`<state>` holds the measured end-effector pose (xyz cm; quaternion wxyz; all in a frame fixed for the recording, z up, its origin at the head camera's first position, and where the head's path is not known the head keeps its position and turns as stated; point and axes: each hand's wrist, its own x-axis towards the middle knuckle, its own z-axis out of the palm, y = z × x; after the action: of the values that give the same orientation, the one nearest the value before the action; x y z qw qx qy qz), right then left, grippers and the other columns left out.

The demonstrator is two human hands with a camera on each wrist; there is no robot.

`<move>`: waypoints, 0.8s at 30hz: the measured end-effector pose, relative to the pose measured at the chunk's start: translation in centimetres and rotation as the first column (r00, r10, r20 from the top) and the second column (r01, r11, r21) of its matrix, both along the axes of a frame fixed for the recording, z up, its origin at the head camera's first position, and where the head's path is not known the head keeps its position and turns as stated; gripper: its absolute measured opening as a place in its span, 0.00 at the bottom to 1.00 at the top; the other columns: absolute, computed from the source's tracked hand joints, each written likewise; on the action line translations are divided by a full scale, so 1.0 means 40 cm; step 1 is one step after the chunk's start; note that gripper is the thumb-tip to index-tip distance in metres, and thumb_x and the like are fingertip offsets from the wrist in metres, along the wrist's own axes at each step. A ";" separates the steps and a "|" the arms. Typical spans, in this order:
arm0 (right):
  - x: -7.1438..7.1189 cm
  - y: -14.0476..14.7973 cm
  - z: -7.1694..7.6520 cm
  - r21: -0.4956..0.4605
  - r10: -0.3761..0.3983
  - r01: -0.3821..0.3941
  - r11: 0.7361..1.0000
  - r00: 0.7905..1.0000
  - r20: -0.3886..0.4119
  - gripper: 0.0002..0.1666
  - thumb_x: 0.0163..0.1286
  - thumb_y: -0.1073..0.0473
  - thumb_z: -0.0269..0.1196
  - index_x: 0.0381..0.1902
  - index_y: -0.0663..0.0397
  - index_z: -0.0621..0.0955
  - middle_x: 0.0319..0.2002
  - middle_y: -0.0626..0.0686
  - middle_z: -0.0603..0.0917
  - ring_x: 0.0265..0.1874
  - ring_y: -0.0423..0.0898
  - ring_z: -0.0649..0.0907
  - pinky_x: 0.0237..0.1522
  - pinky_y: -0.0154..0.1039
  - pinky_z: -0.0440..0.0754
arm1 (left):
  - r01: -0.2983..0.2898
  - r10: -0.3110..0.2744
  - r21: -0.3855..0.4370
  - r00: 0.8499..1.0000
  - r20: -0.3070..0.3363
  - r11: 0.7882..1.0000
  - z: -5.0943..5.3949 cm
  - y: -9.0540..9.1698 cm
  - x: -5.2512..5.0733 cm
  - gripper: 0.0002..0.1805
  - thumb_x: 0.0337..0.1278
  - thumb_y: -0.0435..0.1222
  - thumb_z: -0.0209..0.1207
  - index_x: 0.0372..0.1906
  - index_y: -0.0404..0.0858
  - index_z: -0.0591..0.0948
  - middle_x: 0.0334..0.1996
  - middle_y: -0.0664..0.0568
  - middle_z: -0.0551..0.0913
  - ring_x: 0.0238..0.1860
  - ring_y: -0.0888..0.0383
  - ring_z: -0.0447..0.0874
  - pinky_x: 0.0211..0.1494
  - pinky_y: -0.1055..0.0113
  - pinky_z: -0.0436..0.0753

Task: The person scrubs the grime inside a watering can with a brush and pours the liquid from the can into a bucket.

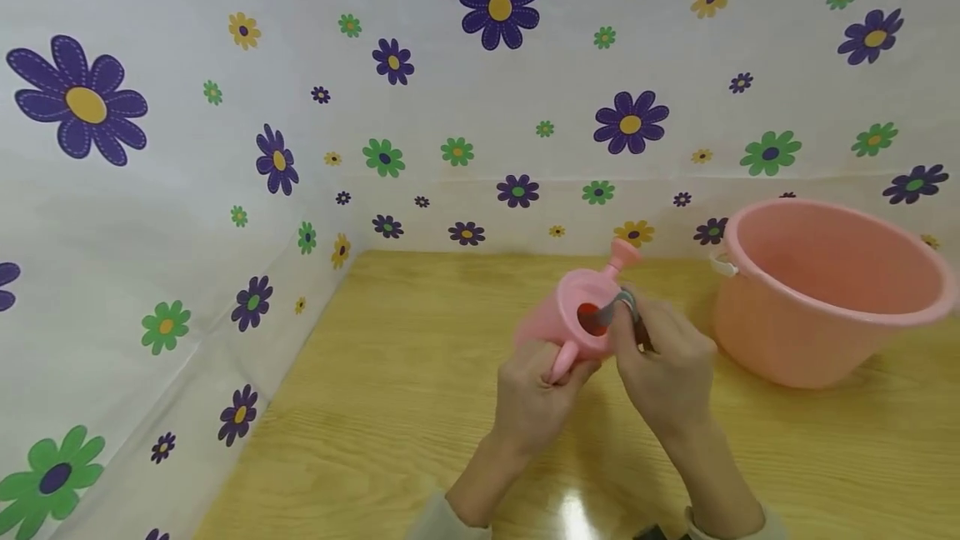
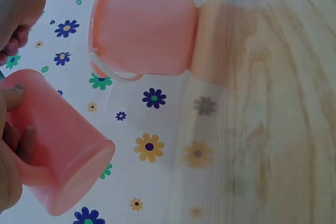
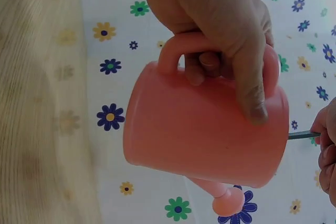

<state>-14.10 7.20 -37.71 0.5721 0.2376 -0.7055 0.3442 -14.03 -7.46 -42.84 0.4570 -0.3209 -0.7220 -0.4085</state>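
Note:
A pink toy watering can (image 1: 542, 322) is held tilted above the table, its sprinkler head (image 1: 625, 252) pointing away. My left hand (image 1: 528, 398) grips the can by its handle, the thumb lying along the can's side in the right wrist view. Between the fingers of my right hand (image 1: 667, 365) is a thin grey-green tool (image 3: 303, 135), one end of which goes into the can's top opening. Its exact kind cannot be told, since the hand and can hide most of it. Something red-orange shows inside the opening.
To the right stands a large pink bucket (image 1: 795, 340) with a white handle fitting (image 1: 724, 264). The wooden table (image 1: 390, 373) meets a flower-printed white cloth (image 1: 435, 90) at the back and left. A small dark object (image 1: 651, 532) shows at the bottom edge.

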 end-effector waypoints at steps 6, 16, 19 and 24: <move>0.031 0.011 0.035 -0.078 0.067 -0.065 0.995 0.997 0.023 0.11 0.61 0.68 0.61 0.36 0.74 0.84 0.17 0.57 0.75 0.15 0.44 0.68 0.20 0.27 0.64 | -0.028 0.027 -0.024 0.999 -0.039 0.999 -0.004 -0.004 -0.002 0.25 0.39 0.33 0.77 0.17 0.42 0.66 0.15 0.56 0.65 0.18 0.64 0.62 0.23 0.79 0.62; 0.039 -0.007 0.009 -0.116 0.153 -0.135 0.984 0.975 0.159 0.08 0.58 0.75 0.62 0.36 0.71 0.85 0.19 0.54 0.77 0.17 0.40 0.70 0.22 0.23 0.67 | -0.007 0.005 -0.034 0.998 -0.059 0.999 -0.004 0.000 0.018 0.26 0.45 0.36 0.75 0.17 0.43 0.65 0.15 0.57 0.64 0.18 0.64 0.61 0.23 0.80 0.62; 0.049 -0.001 0.028 -0.139 0.140 -0.128 0.982 0.987 0.081 0.09 0.59 0.71 0.60 0.34 0.71 0.85 0.18 0.54 0.76 0.16 0.41 0.68 0.20 0.25 0.64 | -0.011 0.009 -0.035 0.999 -0.053 0.999 -0.002 0.001 0.017 0.26 0.45 0.36 0.75 0.17 0.43 0.65 0.15 0.56 0.65 0.18 0.64 0.62 0.23 0.80 0.62; 0.050 0.004 0.035 -0.134 0.123 -0.116 0.984 0.992 0.042 0.08 0.58 0.72 0.60 0.33 0.73 0.84 0.17 0.55 0.76 0.15 0.42 0.68 0.20 0.25 0.64 | -0.013 0.012 -0.042 0.999 -0.046 0.999 -0.002 0.005 0.013 0.25 0.46 0.36 0.75 0.17 0.42 0.65 0.15 0.56 0.66 0.18 0.63 0.62 0.24 0.79 0.62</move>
<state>-12.09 7.37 -36.33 0.5469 0.2328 -0.6799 0.4295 -13.51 -7.25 -42.91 0.4690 -0.3351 -0.7218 -0.3830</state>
